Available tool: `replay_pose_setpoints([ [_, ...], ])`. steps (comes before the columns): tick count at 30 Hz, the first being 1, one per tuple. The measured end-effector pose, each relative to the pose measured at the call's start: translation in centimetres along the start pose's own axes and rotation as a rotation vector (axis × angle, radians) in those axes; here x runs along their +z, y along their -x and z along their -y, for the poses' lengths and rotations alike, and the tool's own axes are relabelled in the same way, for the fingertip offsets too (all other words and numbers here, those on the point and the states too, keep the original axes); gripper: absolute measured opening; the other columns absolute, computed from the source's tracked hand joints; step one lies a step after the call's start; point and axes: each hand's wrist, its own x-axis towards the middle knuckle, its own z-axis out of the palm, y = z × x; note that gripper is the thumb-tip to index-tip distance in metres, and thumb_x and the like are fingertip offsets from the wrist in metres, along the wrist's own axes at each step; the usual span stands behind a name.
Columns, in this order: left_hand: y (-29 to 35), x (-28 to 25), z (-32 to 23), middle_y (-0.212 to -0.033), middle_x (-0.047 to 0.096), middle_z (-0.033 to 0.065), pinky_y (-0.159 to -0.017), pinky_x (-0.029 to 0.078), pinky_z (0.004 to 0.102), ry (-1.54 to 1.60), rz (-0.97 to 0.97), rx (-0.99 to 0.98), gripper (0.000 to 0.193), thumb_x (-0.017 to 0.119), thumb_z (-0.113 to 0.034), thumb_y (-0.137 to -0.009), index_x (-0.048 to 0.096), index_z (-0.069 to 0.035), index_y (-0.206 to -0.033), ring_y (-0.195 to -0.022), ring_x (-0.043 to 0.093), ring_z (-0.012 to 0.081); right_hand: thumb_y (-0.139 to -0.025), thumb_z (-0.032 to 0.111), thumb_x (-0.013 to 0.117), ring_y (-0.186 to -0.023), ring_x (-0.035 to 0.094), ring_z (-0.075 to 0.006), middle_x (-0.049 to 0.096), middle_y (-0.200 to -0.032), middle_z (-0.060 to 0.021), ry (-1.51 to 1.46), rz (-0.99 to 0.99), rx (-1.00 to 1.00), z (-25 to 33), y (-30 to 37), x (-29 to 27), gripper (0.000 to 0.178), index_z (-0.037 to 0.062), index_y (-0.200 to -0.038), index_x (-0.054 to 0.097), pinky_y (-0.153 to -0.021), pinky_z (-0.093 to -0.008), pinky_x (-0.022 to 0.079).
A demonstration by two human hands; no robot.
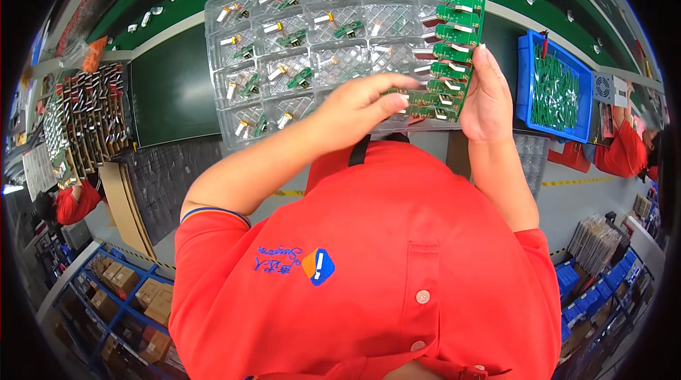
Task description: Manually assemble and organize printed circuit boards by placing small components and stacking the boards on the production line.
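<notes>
So the right hand [489, 92] is clamped round the long straight edge of a green circuit-board panel [452, 53], stiff and comb-shaped with white blocky parts along its teeth, held over the right side of a clear plastic tray [394, 14]. The left hand [365, 107] is over the tray's lower right part, thumb and fingers curled by the panel's near end, but I can't tell if they're actually pinching it. The tray is shiny, with rounded pockets and a crosshatched base, and many pockets hold little green boards [294, 38] and white pieces with orange ends [272, 27]. It sits on a smooth dark green tabletop [174, 89], and right of the tray there's a blue plastic bin [525, 89] heaped with skinny green strips [553, 92]
</notes>
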Motion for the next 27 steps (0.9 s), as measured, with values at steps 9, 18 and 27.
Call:
replay_pose_setpoints([
  [9,1.2,-2.2,1.9,-0.104,0.057,0.0136,-0.086,0.041,0.0352,0.455,-0.05,-0.107,0.04,0.042,-0.031,-0.09,0.047,0.0,-0.115,-0.099,0.054,0.0222,-0.09,0.025,0.043,-0.084,0.059,-0.0178,0.06,-0.096,-0.0079,-0.17,0.078,0.174,0.4,0.7,-1.2,0.026,0.0056,-0.107,0.051,-0.071,-0.0319,0.05],
  [18,2.7,0.9,1.7,-0.109,0.058,0.0106,-0.088,0.039,0.0325,-0.162,-0.06,-0.056,0.032,0.041,-0.022,-0.089,0.052,-0.002,-0.112,-0.102,0.054,0.0234,-0.09,0.024,0.044,-0.08,0.06,-0.0163,0.06,-0.094,-0.0081,0.001,0.007,0.049,0.4,1.0,0.1,0.026,0.0035,-0.106,0.05,-0.068,-0.0291,0.05],
  [27,4.9,3.4,2.5,-0.094,0.059,0.0127,-0.078,0.043,0.0299,0.845,0.155,-0.261,0.039,0.044,-0.028,-0.09,0.047,0.004,-0.113,-0.087,0.057,0.019,-0.09,0.024,0.044,-0.079,0.059,-0.0156,0.061,-0.093,-0.0074,-0.034,0.02,0.172,-0.9,1.6,-0.3,0.026,0.0035,-0.104,0.051,-0.068,-0.0289,0.05],
])
